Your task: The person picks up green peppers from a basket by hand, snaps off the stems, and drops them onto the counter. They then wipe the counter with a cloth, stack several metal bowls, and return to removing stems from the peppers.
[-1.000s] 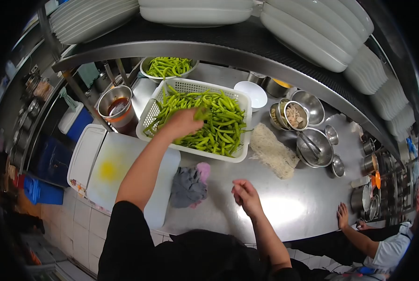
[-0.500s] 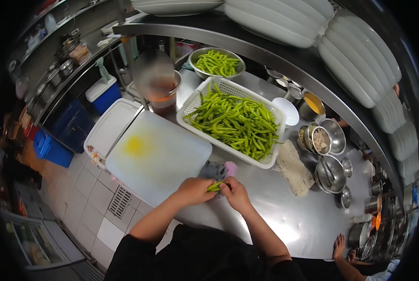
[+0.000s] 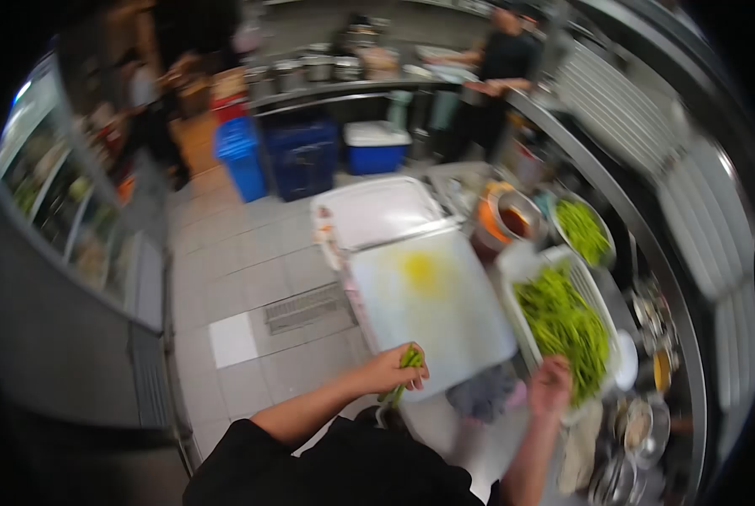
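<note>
Green, long, slender peppers [image 3: 563, 325] are heaped in a white plastic basket [image 3: 522, 327] in the head view, which is blurred in places. The basket stands just to the right of the landmark, a white rectangular cutting board [image 3: 466, 316] with a yellow stain on its far part.

At the near left corner of the board, the left hand [image 3: 403, 372] has its fingers closed around a small bunch of green peppers [image 3: 409, 361], whose ends stick out above and below the fist. To the right of the board's near end, the right hand [image 3: 551, 386] is at the near left part of the basket, beside the heap, with its fingers bent; blur hides whether they grasp a pepper.

Against the board's near right corner, a crumpled dark grey cloth [image 3: 481, 393] lies on the metal table [image 3: 432, 426]. Beyond the board's far right corner stands a round metal pot [image 3: 525, 202] of dark red liquid, and farther right of it is a round metal bowl [image 3: 607, 251] holding more green peppers. Past the board's far edge lies a pale, flat rectangular lid [image 3: 377, 211]; well beyond that is a blue cooler with a white top [image 3: 377, 148]. Farther off, beyond the board, a person in dark clothing [image 3: 506, 59] stands beside a back counter.
</note>
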A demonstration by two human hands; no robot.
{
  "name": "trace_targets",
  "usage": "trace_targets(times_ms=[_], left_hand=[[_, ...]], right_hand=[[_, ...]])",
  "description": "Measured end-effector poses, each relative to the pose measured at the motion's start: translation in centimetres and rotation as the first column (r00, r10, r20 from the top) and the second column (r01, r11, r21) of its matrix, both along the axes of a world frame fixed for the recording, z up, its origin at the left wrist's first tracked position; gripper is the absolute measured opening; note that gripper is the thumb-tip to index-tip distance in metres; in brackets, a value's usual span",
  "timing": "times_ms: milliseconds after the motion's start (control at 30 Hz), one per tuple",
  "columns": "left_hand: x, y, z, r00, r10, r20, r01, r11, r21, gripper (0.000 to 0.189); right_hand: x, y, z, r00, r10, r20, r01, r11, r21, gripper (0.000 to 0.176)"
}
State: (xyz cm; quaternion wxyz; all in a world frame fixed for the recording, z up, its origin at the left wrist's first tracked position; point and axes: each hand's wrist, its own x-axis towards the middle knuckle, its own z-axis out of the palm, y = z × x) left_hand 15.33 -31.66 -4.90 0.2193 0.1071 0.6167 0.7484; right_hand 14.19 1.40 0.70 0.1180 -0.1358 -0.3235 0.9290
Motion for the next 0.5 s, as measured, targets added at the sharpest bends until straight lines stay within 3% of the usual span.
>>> trace_targets(times_ms=[33,67,100,133,167,200,233,267,300,367,500], left_hand=[[0.8,-1.4,-0.7,0.998,0.014,0.069,-0.015,1.0,0.004,0.022],[1.8,-2.6,-1.6,0.994,0.085,0.061,-0.085,0.996,-0.003,0.022],[3.0,-3.5,-2.7,0.979,0.191,0.069,-0.188,0.981,-0.051,0.023],[4.4,-3.9,-3.7,0.957,0.279,0.08,-0.271,0.958,-0.094,0.024],[5.8,-4.3,-4.4,0.951,0.302,0.071,-0.295,0.951,-0.088,0.024],[7.0,-5.0,-4.8,0.939,0.336,0.081,-0.318,0.931,-0.178,0.025],[8.2,-5.6,-5.4,0.925,0.371,0.082,-0.338,0.902,-0.27,0.026],[9.4,-5.7,-6.1,0.921,0.384,0.065,-0.354,0.895,-0.272,0.026],[10.8,-5.5,-6.8,0.899,0.43,0.088,-0.39,0.875,-0.287,0.026],[12.7,-5.1,-8.1,0.868,0.484,0.107,-0.436,0.848,-0.301,0.026],[15.1,-3.2,-9.5,0.866,0.495,0.074,-0.451,0.836,-0.314,0.026]], right_hand=[[-1.2,4.0,-0.1,0.997,0.022,-0.076,0.003,0.952,0.307,0.015],[-2.6,9.3,-0.9,0.996,0.077,-0.05,-0.061,0.963,0.262,0.015],[-4.0,14.7,-2.3,1.0,0.014,0.0,-0.012,0.882,0.471,0.017],[-6.9,20.4,-4.4,0.989,-0.134,-0.061,0.123,0.523,0.843,0.021],[-9.4,24.1,-6.5,0.948,-0.24,-0.21,0.219,0.011,0.976,0.026],[-10.0,25.5,-7.1,0.948,-0.226,-0.223,0.232,0.015,0.972,0.026],[-10.4,26.0,-7.7,0.947,-0.232,-0.221,0.143,-0.312,0.939,0.028],[-11.0,26.6,-8.3,0.944,-0.244,-0.222,0.032,-0.603,0.797,0.029],[-11.1,25.9,-8.0,0.945,-0.233,-0.229,0.046,-0.599,0.8,0.029],[-9.1,20.5,-4.5,0.925,-0.355,0.137,-0.34,-0.607,0.718,0.027],[-9.9,20.2,-4.6,0.955,-0.274,0.113,-0.271,-0.654,0.706,0.019]])
